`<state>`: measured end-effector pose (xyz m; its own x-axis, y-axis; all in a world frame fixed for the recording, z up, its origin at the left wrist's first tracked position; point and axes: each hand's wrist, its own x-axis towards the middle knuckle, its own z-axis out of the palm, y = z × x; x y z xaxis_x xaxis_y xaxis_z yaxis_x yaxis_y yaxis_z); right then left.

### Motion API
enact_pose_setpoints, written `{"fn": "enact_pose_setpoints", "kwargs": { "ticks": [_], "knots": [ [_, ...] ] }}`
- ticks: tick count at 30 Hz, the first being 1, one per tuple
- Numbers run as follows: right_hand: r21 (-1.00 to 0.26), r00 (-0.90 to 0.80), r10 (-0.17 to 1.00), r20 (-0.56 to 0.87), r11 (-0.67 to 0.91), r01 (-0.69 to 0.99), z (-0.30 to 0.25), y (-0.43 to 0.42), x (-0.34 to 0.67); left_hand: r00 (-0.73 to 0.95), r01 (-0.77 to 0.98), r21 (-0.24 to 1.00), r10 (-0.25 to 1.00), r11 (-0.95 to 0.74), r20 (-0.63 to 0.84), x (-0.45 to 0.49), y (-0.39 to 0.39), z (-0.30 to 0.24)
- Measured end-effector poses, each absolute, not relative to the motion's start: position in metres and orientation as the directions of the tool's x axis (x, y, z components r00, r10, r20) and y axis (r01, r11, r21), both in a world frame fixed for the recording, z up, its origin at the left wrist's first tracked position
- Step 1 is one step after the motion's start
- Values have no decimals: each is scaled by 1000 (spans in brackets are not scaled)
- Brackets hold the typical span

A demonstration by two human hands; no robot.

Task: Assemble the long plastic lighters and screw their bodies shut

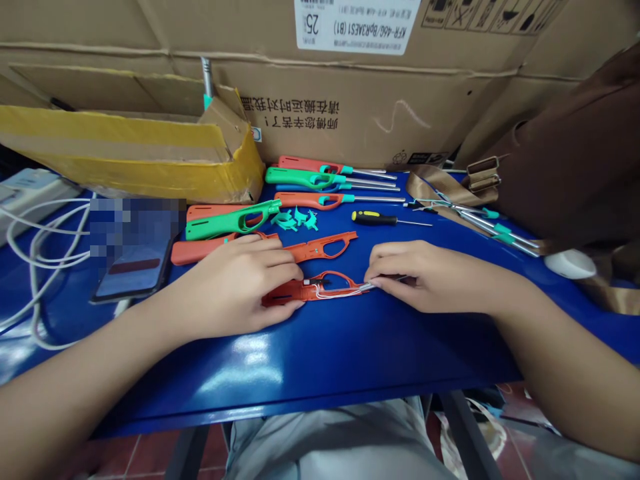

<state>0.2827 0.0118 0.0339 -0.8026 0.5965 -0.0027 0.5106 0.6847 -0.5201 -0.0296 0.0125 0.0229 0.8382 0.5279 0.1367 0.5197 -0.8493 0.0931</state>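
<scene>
Near edge: grey-clothed lap (pixel 325 443) below the rim of a blue bench (pixel 350 360). Both forearms come in over that rim.

Left hand (pixel 245 287): grip closed down over the handle end of an orange lighter half-shell (pixel 293 292), thumb on the near side, fingers on the far side. Hollow face up, probably so the inside can be seen and reached; the hold looks meant to steady it. Inside: a small black part (pixel 317 281) and thin white wires (pixel 335 295) running toward the nose.

Right hand (pixel 425 273): grip narrow, thumb and fingertips pinching a slim metal tube (pixel 369 287) at the shell's nose, presumably to keep tube and wires in line. How far the tube runs behind the fingers cannot be told.

Position: the half-shell lies between the hands, handle under the left grip, nose just beside the right fingertips.

Just beyond: another orange half-shell (pixel 305 251), then a green half-shell (pixel 215 225), loose teal plastic pieces (pixel 287 221) and a black-and-yellow screwdriver (pixel 374 218), likely set there for easy reach.

Farther: a row of long-necked lighters (pixel 310 200), necks pointing right; behind them, a yellow-taped box (pixel 185 180) and a large printed carton (pixel 360 107).
</scene>
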Motion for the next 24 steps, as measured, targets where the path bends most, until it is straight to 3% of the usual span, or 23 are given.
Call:
{"fn": "enact_pose_setpoints", "kwargs": {
  "ticks": [10,24],
  "knots": [
    [-518,-810,585,29,702,488,33,13,286,839,520,81,526,-850,137,-29,13,21],
    [-299,-797,600,-63,751,589,35,5,281,831,532,98,541,-841,131,-29,11,21]
  ]
}}
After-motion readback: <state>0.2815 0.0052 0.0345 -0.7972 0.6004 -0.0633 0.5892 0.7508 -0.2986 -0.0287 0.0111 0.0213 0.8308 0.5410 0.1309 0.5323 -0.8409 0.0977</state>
